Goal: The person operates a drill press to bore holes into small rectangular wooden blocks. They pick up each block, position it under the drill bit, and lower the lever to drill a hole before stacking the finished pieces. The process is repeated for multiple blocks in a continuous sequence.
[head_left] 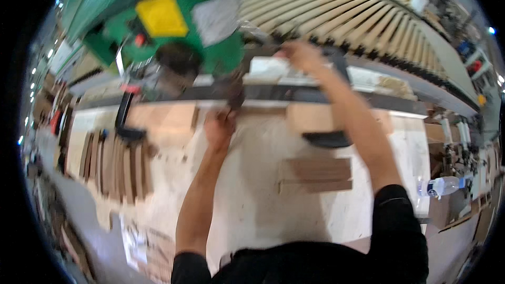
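The picture is motion-blurred; fine detail is not readable.

Left hand (pixel 220 126): positioned at the near edge of the dark rail (pixel 273 93) that crosses the light workbench (pixel 247 200) from left to right. The fingers are curled against a small dark part at the rail; whether they grip it cannot be determined.

Right hand (pixel 302 55): extended past the rail, resting on a dark piece just beyond it. Whether the fingers are closed on it cannot be determined.

Green machine (pixel 173 26): sits above the rail, left of the right hand, with a yellow panel on top. Its dark lower part hangs just left of the left hand.

Surroundings: a stack of brown wooden boards (pixel 315 174) lies on the bench under the right forearm. A row of wooden strips (pixel 118 163) lies at the left side. The bench surface between the two forearms is bare. A plastic bottle (pixel 442 185) lies at the right edge. Slatted rollers (pixel 336 10) fan out beyond the rail.
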